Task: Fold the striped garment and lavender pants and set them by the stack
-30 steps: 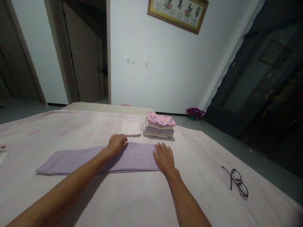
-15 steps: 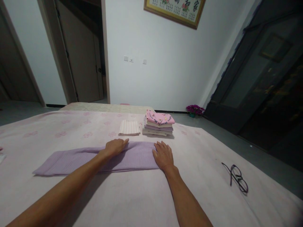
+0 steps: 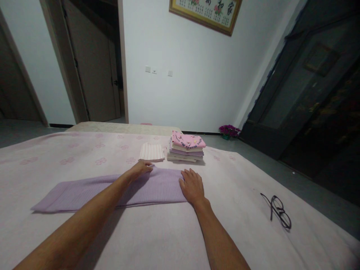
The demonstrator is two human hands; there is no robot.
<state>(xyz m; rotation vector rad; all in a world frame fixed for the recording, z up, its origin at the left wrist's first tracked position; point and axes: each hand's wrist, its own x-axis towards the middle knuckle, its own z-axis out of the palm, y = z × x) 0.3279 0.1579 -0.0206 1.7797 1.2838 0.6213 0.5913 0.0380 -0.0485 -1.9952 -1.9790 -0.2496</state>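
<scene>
A lilac ribbed garment (image 3: 109, 191), folded into a long strip, lies across the pink bedspread (image 3: 67, 240) in front of me. My left hand (image 3: 140, 169) lies at the strip's far edge, fingers together over the rim; whether they pinch it I cannot tell. My right hand (image 3: 192, 186) rests flat on the strip's right end, fingers slightly apart. Just beyond the left hand sits a small folded white-and-pink striped cloth (image 3: 152, 152). A stack of folded clothes (image 3: 185, 148), topped by a pink printed shirt, stands beyond the right hand.
Black-framed glasses (image 3: 278, 212) lie on the bedspread to the right. Past the bed's far end are a pale mattress edge (image 3: 123, 128), a potted magenta plant (image 3: 229, 131) on the grey floor, and a dark glass-fronted cabinet (image 3: 303, 97) at right.
My view has turned slightly, shifting the scene left and tilting it. My left hand has slid toward the strip's far edge. The right hand stays on the strip's right end.
</scene>
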